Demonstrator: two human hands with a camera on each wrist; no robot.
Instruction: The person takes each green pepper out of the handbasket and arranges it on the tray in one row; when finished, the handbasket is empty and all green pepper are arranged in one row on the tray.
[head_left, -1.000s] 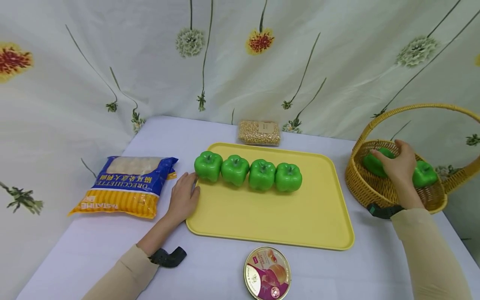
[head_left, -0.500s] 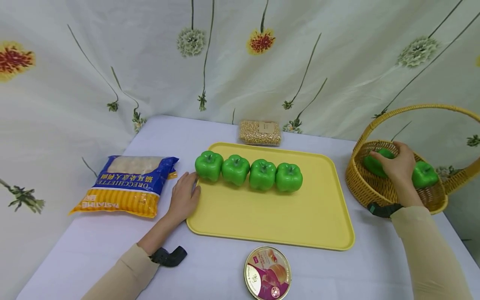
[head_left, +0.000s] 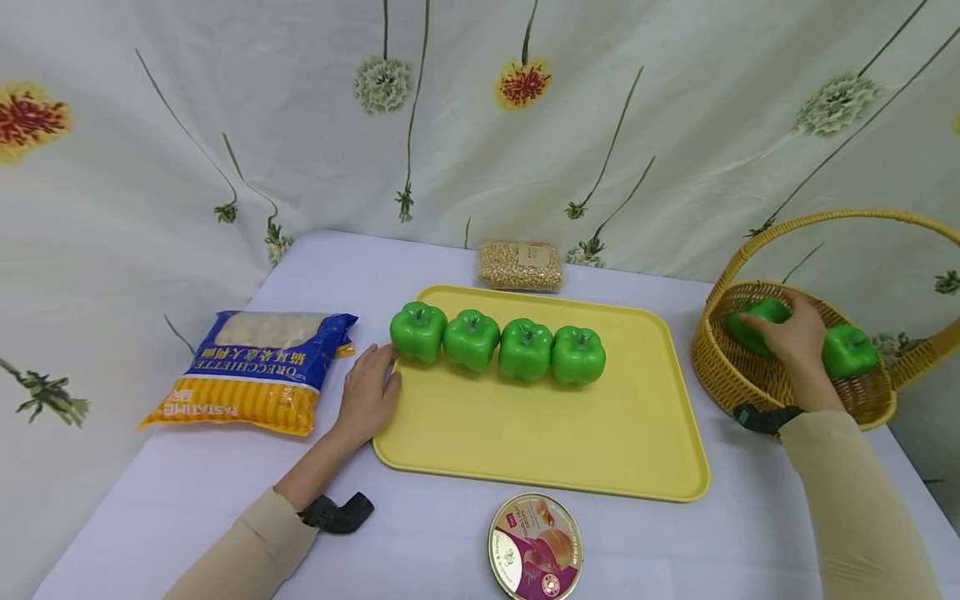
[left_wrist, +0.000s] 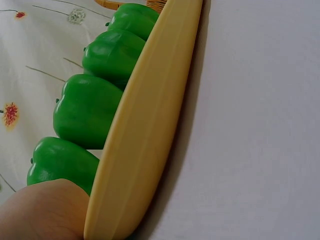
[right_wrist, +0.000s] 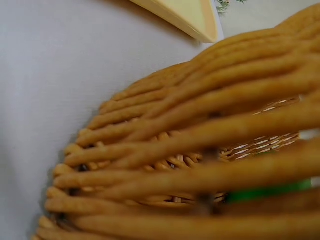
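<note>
Inside the wicker basket [head_left: 723, 367] at the right, my right hand [head_left: 798, 337] grips a green bell pepper [head_left: 757, 325] between thumb and fingers; its far side is hidden. A second green bell pepper [head_left: 849, 350] lies beside the hand in the basket. The right wrist view shows mostly basket weave [right_wrist: 200, 165], with a strip of green behind it. My left hand [head_left: 369, 393] rests at the left edge of the yellow tray [head_left: 540, 433], fingers extended. Several green bell peppers [head_left: 470, 340] stand in a row on the tray, the leftmost next to the left fingertips.
A blue and orange pasta bag [head_left: 255, 371] lies left of the tray. Behind the tray sits a clear pack of grains [head_left: 520, 265]. A round tin [head_left: 536, 546] is near the front edge. The basket's tall handle [head_left: 832, 215] arches above the right hand.
The right hand has shifted very slightly in the basket, and more of the pepper under it shows. The left hand and the peppers on the tray have stayed put.
</note>
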